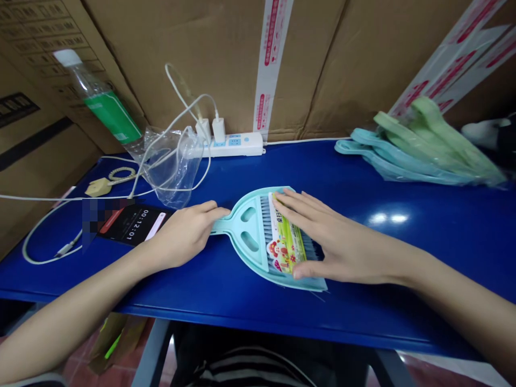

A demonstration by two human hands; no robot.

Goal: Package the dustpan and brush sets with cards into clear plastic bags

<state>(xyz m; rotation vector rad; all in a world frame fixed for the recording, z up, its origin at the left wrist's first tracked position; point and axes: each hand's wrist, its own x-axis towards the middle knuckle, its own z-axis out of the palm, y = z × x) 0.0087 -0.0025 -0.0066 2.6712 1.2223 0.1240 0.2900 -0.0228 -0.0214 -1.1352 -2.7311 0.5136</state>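
We are curling the left hand (197,228) round the handle (221,227) of a pale turquoise plastic dustpan (282,279), presumably steadying it on the glossy blue surface (173,293). We are spreading the right hand (336,242) over a yellow-green printed card label (288,250), apparently keeping it flat on the grey-bristled turquoise brush (258,228) nesting inside the pan.

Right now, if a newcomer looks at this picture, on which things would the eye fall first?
Probably on the turquoise dustpan in the middle of the blue table, with the left hand gripping at the handle and the right hand spread over the colourful card on the bristles. Next, perhaps, come the green-labelled bottle at back left and the plastic-wrapped pale green and blue pieces at back right.
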